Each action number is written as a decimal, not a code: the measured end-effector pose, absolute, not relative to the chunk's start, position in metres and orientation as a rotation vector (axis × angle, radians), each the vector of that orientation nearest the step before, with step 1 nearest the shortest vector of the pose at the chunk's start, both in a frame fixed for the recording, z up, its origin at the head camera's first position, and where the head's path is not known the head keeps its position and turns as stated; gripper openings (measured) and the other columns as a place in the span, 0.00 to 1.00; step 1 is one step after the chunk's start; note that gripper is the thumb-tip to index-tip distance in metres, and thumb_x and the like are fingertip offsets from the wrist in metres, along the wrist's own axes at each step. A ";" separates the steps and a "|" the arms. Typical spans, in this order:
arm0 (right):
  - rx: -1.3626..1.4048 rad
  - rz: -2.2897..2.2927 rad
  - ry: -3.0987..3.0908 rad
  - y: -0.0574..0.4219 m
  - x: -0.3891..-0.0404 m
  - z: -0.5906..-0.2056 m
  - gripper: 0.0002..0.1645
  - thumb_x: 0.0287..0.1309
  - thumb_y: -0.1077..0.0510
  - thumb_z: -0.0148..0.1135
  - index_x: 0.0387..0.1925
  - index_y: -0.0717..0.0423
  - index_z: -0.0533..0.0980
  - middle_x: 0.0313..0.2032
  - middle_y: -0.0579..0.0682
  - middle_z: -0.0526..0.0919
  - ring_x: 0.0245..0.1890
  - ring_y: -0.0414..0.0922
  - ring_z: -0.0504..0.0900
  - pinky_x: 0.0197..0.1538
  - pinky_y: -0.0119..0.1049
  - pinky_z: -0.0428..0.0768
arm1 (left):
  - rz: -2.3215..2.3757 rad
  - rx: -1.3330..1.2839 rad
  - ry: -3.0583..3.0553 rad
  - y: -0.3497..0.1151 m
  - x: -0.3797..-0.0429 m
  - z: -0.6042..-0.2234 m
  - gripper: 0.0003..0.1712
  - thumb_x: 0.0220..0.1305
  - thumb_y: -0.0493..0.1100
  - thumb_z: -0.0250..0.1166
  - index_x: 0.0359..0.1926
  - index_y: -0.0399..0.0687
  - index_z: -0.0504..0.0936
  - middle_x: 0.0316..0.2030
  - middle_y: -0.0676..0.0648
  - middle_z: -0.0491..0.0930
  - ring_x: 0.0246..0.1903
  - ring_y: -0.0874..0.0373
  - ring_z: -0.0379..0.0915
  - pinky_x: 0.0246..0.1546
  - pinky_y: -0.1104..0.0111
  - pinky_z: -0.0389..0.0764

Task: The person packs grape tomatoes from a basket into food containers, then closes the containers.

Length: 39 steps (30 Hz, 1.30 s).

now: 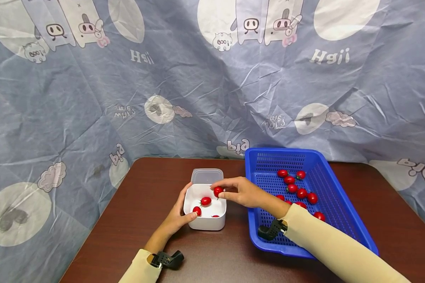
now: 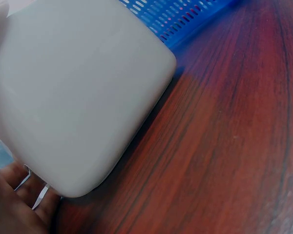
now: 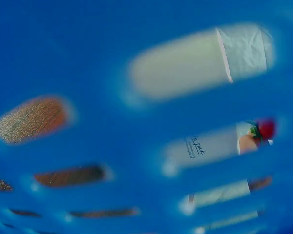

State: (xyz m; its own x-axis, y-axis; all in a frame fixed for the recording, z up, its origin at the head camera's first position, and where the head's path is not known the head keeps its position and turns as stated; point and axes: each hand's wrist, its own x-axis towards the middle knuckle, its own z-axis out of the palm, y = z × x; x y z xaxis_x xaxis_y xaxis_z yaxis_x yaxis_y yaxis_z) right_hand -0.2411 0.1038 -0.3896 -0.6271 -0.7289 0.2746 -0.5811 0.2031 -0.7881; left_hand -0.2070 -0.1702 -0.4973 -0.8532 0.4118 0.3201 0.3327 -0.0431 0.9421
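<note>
A white plastic container [image 1: 207, 224] stands on the table, with a few cherry tomatoes [image 1: 206, 201] inside. My left hand [image 1: 173, 222] grips its left side, thumb over the near rim; the left wrist view shows the container's smooth wall [image 2: 83, 92] and fingers [image 2: 27, 195] curled beside it. Between thumb and fingertips, my right hand [image 1: 246, 192] pinches a red cherry tomato [image 1: 218, 191] at the container's right rim. Basket slots fill the right wrist view; through one, a tomato [image 3: 267, 128] with green stem and part of a fingertip show.
To the right sits a blue slotted basket [image 1: 347, 204] with several loose cherry tomatoes [image 1: 302, 193]; my right forearm crosses over it. A translucent lid [image 1: 207, 175] lies behind the container. Patterned grey-blue cloth [image 1: 184, 78] hangs behind the brown table [image 1: 127, 220].
</note>
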 end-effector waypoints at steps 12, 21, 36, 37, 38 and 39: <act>-1.354 -1.246 2.352 0.103 -0.239 -0.389 0.18 0.61 0.58 0.63 0.54 0.51 0.80 0.47 0.47 0.84 0.46 0.40 0.80 0.52 0.51 0.77 | 2.058 0.825 2.147 -0.170 -0.208 -0.499 0.51 0.56 0.44 0.66 0.75 0.62 0.46 0.71 0.45 0.53 0.66 0.43 0.52 0.58 0.57 0.69; -1.354 -1.259 2.350 0.103 -0.240 -0.390 0.19 0.61 0.58 0.64 0.55 0.54 0.79 0.49 0.55 0.83 0.49 0.43 0.81 0.53 0.49 0.76 | 2.061 0.833 2.142 -0.170 -0.207 -0.498 0.51 0.56 0.45 0.66 0.75 0.62 0.46 0.70 0.45 0.54 0.66 0.43 0.54 0.58 0.58 0.69; -1.319 -1.306 2.321 0.100 -0.234 -0.384 0.20 0.58 0.68 0.63 0.54 0.66 0.77 0.50 0.59 0.82 0.52 0.56 0.80 0.53 0.54 0.76 | 2.075 0.845 2.122 -0.171 -0.208 -0.500 0.52 0.57 0.44 0.66 0.75 0.62 0.45 0.71 0.45 0.53 0.66 0.42 0.51 0.57 0.59 0.70; -1.317 -1.309 2.317 0.100 -0.231 -0.380 0.20 0.58 0.69 0.62 0.53 0.67 0.77 0.50 0.59 0.82 0.52 0.57 0.80 0.52 0.55 0.76 | 2.078 0.849 2.115 -0.171 -0.208 -0.500 0.52 0.57 0.44 0.66 0.75 0.61 0.45 0.71 0.44 0.53 0.66 0.41 0.51 0.57 0.59 0.70; -1.312 -1.311 2.315 0.099 -0.229 -0.377 0.20 0.58 0.69 0.62 0.53 0.68 0.77 0.50 0.60 0.82 0.51 0.57 0.80 0.52 0.55 0.76 | 2.078 0.854 2.113 -0.171 -0.209 -0.500 0.52 0.57 0.44 0.66 0.75 0.60 0.45 0.71 0.44 0.53 0.66 0.41 0.51 0.57 0.59 0.70; -1.308 -1.313 2.313 0.099 -0.226 -0.373 0.20 0.57 0.70 0.62 0.53 0.69 0.77 0.50 0.61 0.82 0.51 0.57 0.80 0.52 0.55 0.76 | 2.081 0.860 2.108 -0.171 -0.209 -0.500 0.52 0.57 0.44 0.66 0.76 0.60 0.45 0.71 0.43 0.53 0.66 0.41 0.51 0.57 0.59 0.70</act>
